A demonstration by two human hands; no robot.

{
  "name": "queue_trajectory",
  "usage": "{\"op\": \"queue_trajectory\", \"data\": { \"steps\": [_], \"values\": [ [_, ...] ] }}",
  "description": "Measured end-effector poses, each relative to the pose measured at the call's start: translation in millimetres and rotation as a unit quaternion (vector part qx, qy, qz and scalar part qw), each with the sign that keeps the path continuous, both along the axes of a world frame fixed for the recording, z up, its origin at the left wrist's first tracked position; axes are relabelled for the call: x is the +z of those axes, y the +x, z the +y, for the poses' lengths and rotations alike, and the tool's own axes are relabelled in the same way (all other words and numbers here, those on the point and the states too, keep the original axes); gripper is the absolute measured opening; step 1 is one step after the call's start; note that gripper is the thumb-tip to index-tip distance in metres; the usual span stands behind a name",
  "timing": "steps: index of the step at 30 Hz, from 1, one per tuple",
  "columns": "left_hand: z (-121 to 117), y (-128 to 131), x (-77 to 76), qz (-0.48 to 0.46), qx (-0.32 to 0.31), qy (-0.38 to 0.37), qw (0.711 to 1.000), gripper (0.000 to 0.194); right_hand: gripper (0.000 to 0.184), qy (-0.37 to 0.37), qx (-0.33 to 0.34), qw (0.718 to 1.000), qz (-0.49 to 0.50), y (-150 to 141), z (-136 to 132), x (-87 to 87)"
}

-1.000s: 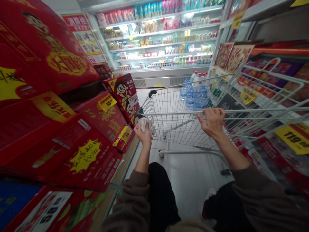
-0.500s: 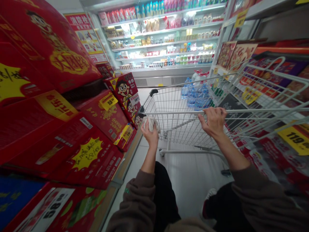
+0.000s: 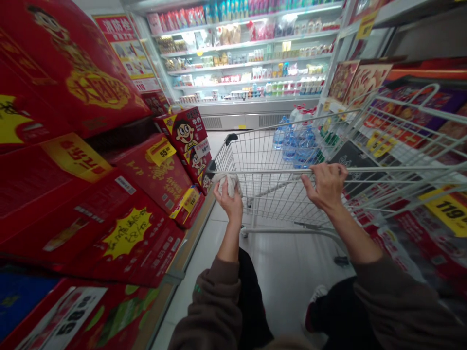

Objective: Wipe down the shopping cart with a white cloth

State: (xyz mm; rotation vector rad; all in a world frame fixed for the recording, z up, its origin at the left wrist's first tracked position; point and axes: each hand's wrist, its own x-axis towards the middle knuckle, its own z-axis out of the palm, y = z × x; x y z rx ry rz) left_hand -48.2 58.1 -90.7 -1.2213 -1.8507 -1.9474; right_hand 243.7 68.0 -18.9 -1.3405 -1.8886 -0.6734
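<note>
A wire shopping cart (image 3: 273, 194) stands sideways in front of me, its long top rail running left to right. My left hand (image 3: 229, 199) is closed on a crumpled whitish cloth (image 3: 230, 183), which lies against the rail near the cart's dark left corner. Farther right, my right hand (image 3: 327, 187) grips the same rail, fingers curled over the top and thumb on the near side. Part of the cloth is hidden by my left fingers.
Red gift boxes (image 3: 146, 243) with yellow price tags are stacked at the left. Bundled water bottles (image 3: 301, 146) stand on the floor beyond the cart. A lit refrigerated shelf (image 3: 248, 104) spans the back. Stocked shelves with a yellow price sign (image 3: 447, 209) line the right.
My left hand and the cloth have shifted very slightly right and down along the rail. The right hand keeps its grip on the rail. The view has moved a little.
</note>
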Motion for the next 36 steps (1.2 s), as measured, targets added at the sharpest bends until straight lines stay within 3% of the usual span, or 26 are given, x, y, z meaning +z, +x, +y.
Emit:
{"op": "queue_trajectory", "data": {
  "steps": [6, 11, 15, 19, 25, 29, 32, 36],
  "values": [
    [9, -13, 16.0, -0.009, 0.086, 0.049, 0.995, 0.041, 0.033, 0.031, -0.002, 0.999, -0.013, -4, 1, -0.2],
    [18, -14, 1.5, -0.034, 0.151, 0.06, 0.986, 0.043, 0.033, 0.028, -0.001, 0.999, -0.026, -5, -2, 1.4],
    [16, -3, -8.3, 0.006, 0.091, 0.03, 0.995, 0.037, 0.033, 0.03, 0.001, 0.999, -0.017, -5, -3, 0.9],
    [-2, -4, -2.3, 0.066, -0.007, 0.026, 0.997, 0.029, 0.035, 0.024, -0.001, 1.0, -0.008, -5, -2, 0.5],
    [-8, -22, 2.8, -0.01, 0.056, 0.052, 0.997, 0.042, 0.036, 0.013, -0.002, 1.0, -0.003, -6, -6, 1.2],
    [-6, -9, -0.7, 0.047, -0.008, 0.002, 0.999, 0.042, 0.038, 0.0, -0.002, 1.0, 0.006, -6, -10, 3.5],
    [-12, -3, 3.2, 0.056, -0.055, 0.01, 0.997, 0.035, 0.038, -0.008, -0.002, 1.0, -0.001, -6, -12, 9.2],
    [-15, -8, 9.8, -0.006, 0.03, 0.052, 0.998, 0.039, 0.035, -0.008, 0.023, 0.999, -0.034, -3, -10, 20.1]
  ]
}}
